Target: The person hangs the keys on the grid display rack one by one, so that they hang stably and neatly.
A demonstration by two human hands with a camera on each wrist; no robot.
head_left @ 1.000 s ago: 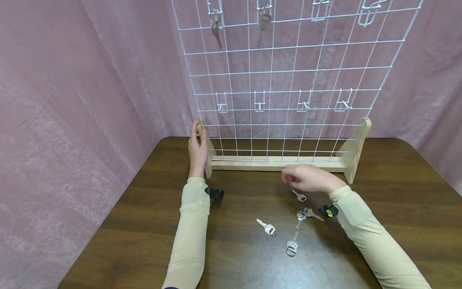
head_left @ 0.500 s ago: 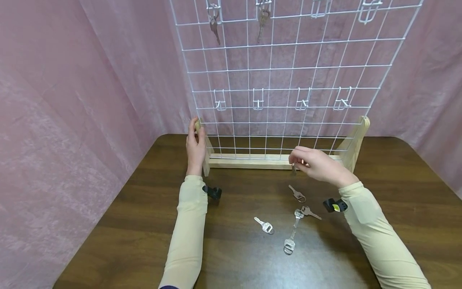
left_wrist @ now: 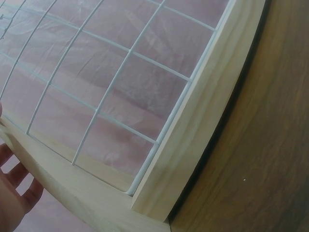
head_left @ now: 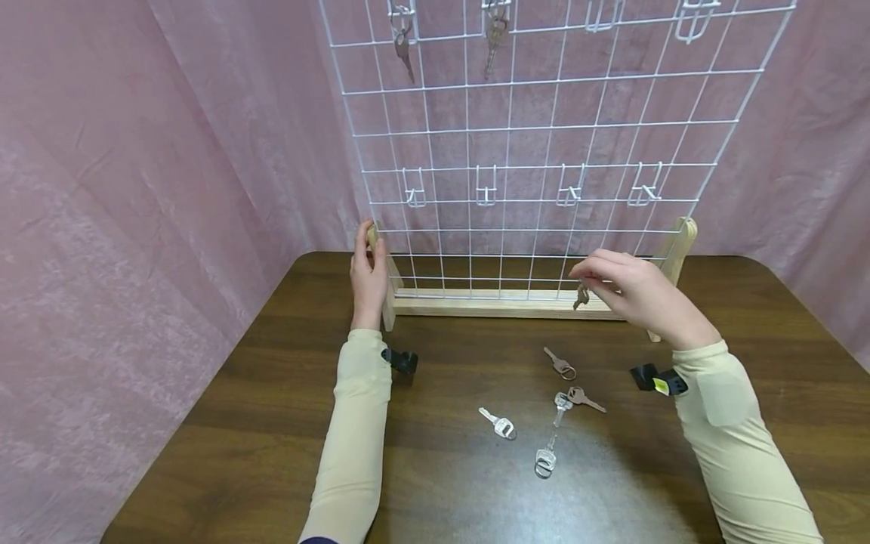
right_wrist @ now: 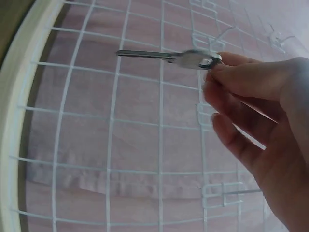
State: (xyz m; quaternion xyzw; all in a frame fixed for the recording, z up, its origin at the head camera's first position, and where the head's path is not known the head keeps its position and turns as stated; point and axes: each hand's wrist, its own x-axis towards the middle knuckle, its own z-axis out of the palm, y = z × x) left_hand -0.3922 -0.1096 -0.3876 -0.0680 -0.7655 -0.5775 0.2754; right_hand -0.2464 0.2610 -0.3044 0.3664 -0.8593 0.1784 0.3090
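My right hand (head_left: 625, 291) pinches a key (right_wrist: 190, 59) by its head between thumb and fingertips. In the head view that key hangs in front of the base bar of a white wire grid rack (head_left: 503, 166); in the right wrist view its blade points left. My left hand (head_left: 369, 283) grips the left wooden upright (head_left: 389, 291) of the rack, thumb and fingers on either side. The left wrist view has only part of this hand (left_wrist: 17, 193) at the lower left. Below my right hand, loose keys lie on the table, including a brownish key (head_left: 559, 364) and a silver key (head_left: 499, 423).
White hooks (head_left: 569, 195) line the lower part of the grid, with more along the top. One key (head_left: 403, 49) hangs at the top left, another key (head_left: 496, 38) beside it. A brown wooden table (head_left: 435, 483) lies below; a pink curtain (head_left: 170, 189) hangs behind.
My right hand has risen from the tabletop with a key and moved right, in front of the grid's lower part. My left hand stays on the upright. The view has shifted slightly.
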